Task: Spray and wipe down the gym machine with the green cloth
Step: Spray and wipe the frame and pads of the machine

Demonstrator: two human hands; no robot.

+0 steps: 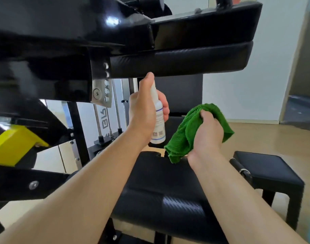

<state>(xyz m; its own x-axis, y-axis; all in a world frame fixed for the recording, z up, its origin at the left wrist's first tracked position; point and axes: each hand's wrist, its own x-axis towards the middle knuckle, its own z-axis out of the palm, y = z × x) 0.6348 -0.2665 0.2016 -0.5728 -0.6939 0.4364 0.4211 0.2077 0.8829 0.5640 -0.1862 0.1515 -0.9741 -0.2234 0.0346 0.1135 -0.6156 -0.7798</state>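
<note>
Overspray risk: spray bottle (158,124) gripped in left hand (144,110), fingertip on nozzle, just beneath upper pad (182,62). Green cloth (186,136) bunched in curled right hand (208,134) above seat pad (161,182), dangling folds apt to slip.

A grey logo, turned sideways, stood on the pale panel (105,120) of the machine and read roughly "BLS"; the bottle (158,124) label's print was too small to read

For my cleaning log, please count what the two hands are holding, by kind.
White spray bottle: 1, in the left hand
Green cloth: 1, in the right hand
Total: 2
</note>
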